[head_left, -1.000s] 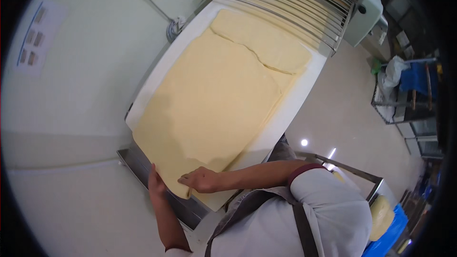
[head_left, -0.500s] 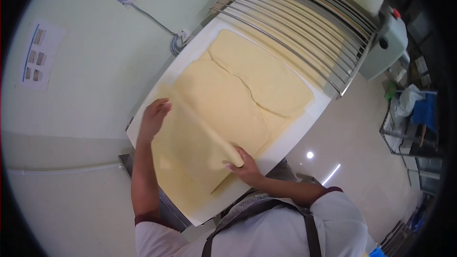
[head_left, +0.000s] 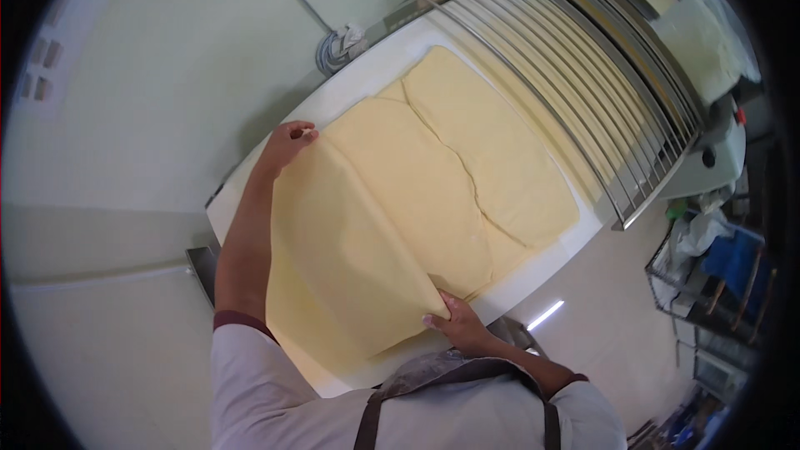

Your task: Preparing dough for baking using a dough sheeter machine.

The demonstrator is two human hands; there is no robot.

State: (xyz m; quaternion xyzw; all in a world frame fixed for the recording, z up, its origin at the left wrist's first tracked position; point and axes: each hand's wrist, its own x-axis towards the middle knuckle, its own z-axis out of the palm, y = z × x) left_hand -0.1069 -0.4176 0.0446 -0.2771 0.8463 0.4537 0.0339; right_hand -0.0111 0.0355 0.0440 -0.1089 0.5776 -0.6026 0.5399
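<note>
Pale-yellow dough [head_left: 358,237] lies on the white belt [head_left: 527,277], at the dial's centre; left hand [head_left: 290,148] at ten o'clock and right hand [head_left: 458,325] at five grip its lifted edge, best kept evenly taut.

The wall [head_left: 150,133] is pale (the floor [head_left: 596,325] gleams).

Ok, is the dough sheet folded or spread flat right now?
Partly folded: the near part of the dough sheet is doubled over, its edge running from the left hand to the right hand across the dough beyond.
</note>
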